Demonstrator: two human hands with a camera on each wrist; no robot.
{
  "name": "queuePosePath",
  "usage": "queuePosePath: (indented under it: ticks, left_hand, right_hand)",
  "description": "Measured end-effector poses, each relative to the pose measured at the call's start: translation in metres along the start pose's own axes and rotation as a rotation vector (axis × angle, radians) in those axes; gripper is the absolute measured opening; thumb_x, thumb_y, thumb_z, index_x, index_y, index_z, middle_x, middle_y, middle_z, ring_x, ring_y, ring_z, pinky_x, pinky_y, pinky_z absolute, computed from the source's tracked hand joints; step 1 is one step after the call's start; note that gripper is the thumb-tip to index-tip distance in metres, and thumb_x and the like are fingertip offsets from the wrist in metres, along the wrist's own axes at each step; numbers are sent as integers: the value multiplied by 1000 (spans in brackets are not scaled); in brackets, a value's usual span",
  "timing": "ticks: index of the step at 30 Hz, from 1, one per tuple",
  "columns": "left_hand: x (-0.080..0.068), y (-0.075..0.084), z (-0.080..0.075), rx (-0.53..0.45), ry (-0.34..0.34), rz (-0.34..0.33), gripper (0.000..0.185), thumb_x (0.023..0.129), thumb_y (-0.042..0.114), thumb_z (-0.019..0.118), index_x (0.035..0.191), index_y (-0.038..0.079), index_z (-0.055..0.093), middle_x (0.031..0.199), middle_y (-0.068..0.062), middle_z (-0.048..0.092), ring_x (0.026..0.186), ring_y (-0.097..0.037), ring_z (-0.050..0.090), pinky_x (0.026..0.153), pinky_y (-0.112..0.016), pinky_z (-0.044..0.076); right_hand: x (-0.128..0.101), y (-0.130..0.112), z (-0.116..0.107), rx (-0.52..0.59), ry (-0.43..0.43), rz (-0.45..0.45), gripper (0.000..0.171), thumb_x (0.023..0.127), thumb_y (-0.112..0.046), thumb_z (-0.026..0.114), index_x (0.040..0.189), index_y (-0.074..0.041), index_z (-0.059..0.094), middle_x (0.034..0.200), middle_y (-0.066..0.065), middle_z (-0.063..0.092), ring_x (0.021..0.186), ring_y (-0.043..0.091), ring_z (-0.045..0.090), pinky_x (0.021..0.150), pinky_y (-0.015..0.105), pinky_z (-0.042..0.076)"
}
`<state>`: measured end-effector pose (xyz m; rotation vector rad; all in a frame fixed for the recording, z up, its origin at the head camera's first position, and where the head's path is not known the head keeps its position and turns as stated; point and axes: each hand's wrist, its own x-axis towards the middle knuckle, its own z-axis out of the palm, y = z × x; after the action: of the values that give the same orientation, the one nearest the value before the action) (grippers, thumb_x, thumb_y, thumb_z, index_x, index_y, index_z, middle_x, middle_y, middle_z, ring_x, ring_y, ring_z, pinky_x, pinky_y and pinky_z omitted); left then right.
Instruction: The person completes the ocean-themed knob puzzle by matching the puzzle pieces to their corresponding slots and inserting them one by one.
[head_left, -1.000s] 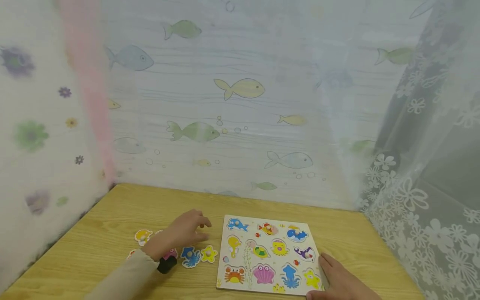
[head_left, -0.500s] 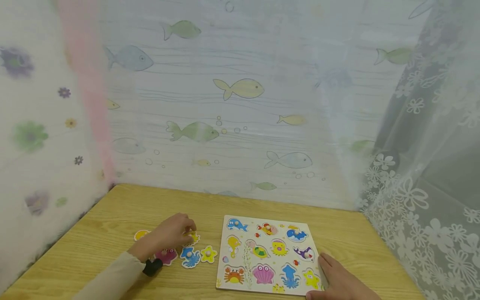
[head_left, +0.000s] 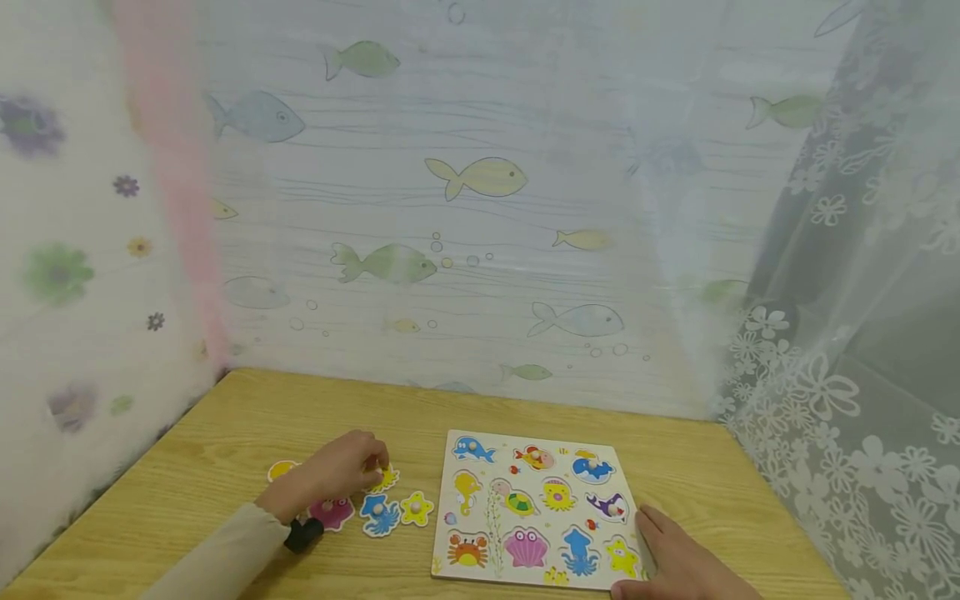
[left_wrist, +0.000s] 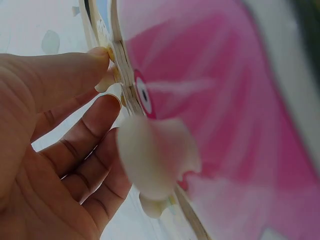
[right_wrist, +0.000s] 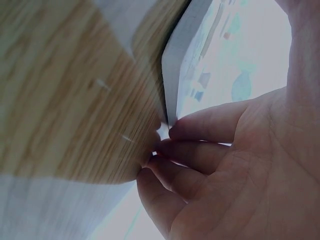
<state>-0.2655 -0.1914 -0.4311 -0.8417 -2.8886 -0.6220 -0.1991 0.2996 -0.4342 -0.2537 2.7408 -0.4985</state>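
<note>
Lying loose along the left part of the wooden table (head_left: 225, 433) are several cut-out sea-creature pieces, each with a small knob so that fingers can lift it; a yellow one (head_left: 281, 470) is sitting farthest left, half hidden by the wrist, and a pink shell piece (head_left: 332, 512) is lying just beside the sleeve, its pale knob filling the left wrist view. The left hand (head_left: 337, 473) is hovering low over this cluster with its fingers curled, pinching the knob of a yellow piece (head_left: 386, 478) between thumb and fingertips (left_wrist: 97, 60); that grip suits a peg too small to grasp any other way; whether the piece is already off the table I cannot tell. Just right of it a blue octopus piece (head_left: 380, 514) and a yellow starfish piece (head_left: 417, 507) are lying flat and untouched, near the board and within easy reach.

Farther right the puzzle board (head_left: 534, 508) is lying flat on the table, most of its recesses showing coloured animals; some are carrying knobs, so seem filled, others I cannot judge. The right hand (head_left: 678, 562) is resting on the table at the board's near right corner, fingers fairly straight and holding nothing, their tips (right_wrist: 200, 127) touching the board's edge; it is probably steadying the board against sliding.
</note>
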Motion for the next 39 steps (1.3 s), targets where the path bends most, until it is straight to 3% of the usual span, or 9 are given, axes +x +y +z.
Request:
queuePosePath:
  ticks: [15, 24, 39]
  left_hand:
    - [2, -2, 4, -7, -1, 1, 8, 83, 9, 70, 84, 15, 66, 76, 10, 51, 68, -7, 45, 61, -26, 42]
    - [7, 0, 5, 11, 11, 26, 9, 83, 7, 68, 80, 15, 64, 76, 10, 51, 68, -7, 45, 61, -26, 43]
    - [33, 29, 9, 35, 23, 97, 12, 83, 7, 67, 79, 18, 64, 74, 12, 53, 69, -7, 46, 63, -27, 43]
  right_hand:
    - [0, 0, 1, -29, 33, -34, 114, 72, -66, 68, 143, 12, 27, 147, 28, 28, 130, 46, 33, 99, 61, 32]
    - [-1, -1, 1, 0, 16, 0, 112, 73, -66, 68, 144, 11, 27, 148, 28, 26, 131, 47, 31, 99, 63, 31]
    - [0, 1, -1, -40, -1, 4, 111, 74, -67, 66, 143, 11, 29, 147, 30, 27, 133, 48, 29, 100, 62, 30]
